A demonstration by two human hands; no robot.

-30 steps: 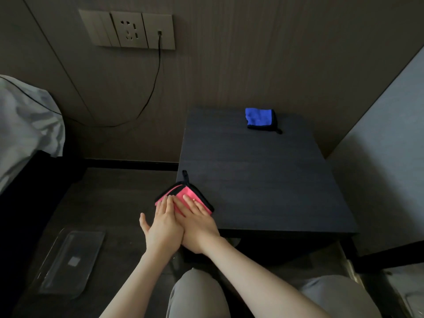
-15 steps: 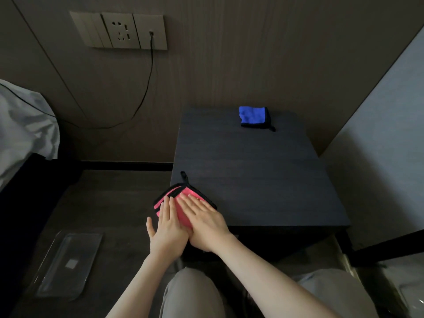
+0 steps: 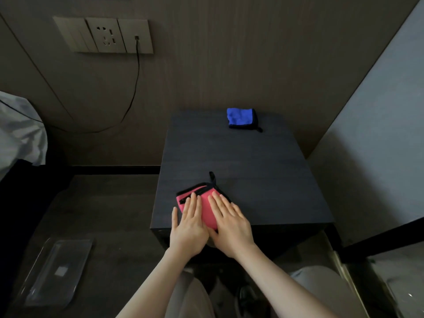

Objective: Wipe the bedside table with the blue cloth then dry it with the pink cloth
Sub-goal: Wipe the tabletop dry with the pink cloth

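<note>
A dark bedside table (image 3: pixel 263 175) stands against the wood-panelled wall. The pink cloth (image 3: pixel 205 208), folded with black trim and a small loop, lies near the table's front left corner. My left hand (image 3: pixel 189 228) and my right hand (image 3: pixel 231 226) lie flat side by side on the cloth, fingers stretched out, pressing it onto the tabletop. Their palms cover its near half. The blue cloth (image 3: pixel 239 117), folded, rests untouched at the back of the table, right of centre.
A wall socket panel (image 3: pixel 105 35) has a black cable (image 3: pixel 135 88) hanging from it left of the table. White bedding (image 3: pixel 20 134) sits at the far left. A clear plastic tray (image 3: pixel 57 271) lies on the floor. A pale wall panel (image 3: pixel 378 145) borders the table's right side.
Both hands have slid the pink cloth to the right, from overhanging the table's front left corner to lying fully on the tabletop. The blue cloth has stayed put.
</note>
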